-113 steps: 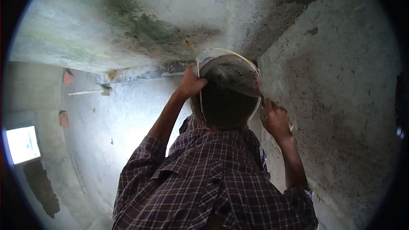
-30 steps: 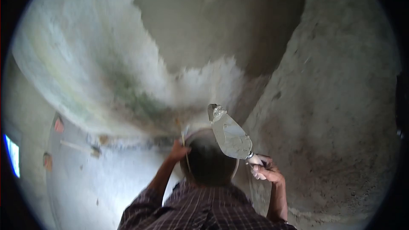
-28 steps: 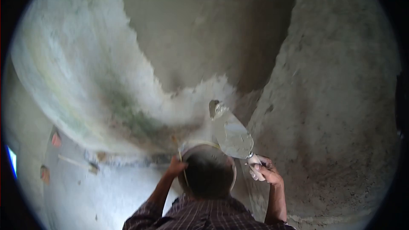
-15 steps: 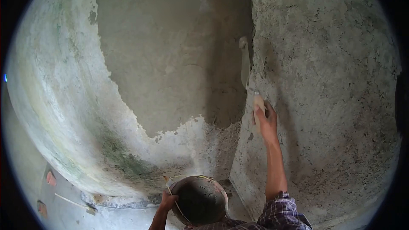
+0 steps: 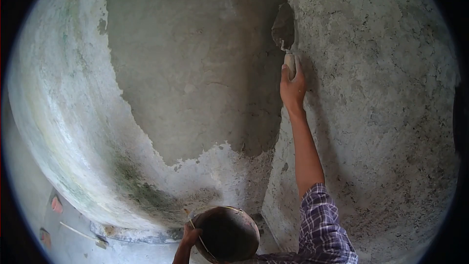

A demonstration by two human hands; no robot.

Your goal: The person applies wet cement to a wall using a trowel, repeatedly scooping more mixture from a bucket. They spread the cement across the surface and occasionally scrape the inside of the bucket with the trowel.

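Note:
My right hand (image 5: 293, 85) is wrapped round the wooden handle of a trowel (image 5: 283, 27). The blade points up along the corner between two walls and looks coated in grey mortar. Beside it spreads a patch of smooth, damp grey plaster (image 5: 181, 63) with a ragged left and lower edge. Down at the bottom, my left hand (image 5: 191, 234) grips the rim of a round bucket (image 5: 256, 232) with a thin wire handle. The bucket is tilted with its mouth facing me, and its inside is dark.
To the right stands a rough, cracked wall (image 5: 381, 93). The left wall (image 5: 73, 107) is pale with green stains near its foot. On the floor at lower left lie a long-handled tool (image 5: 80, 232) and reddish brick pieces (image 5: 57, 204).
My right hand has moved up the corner with the trowel, and the blade has turned from edge-on to showing its broad face. My left hand and the bucket have hardly shifted.

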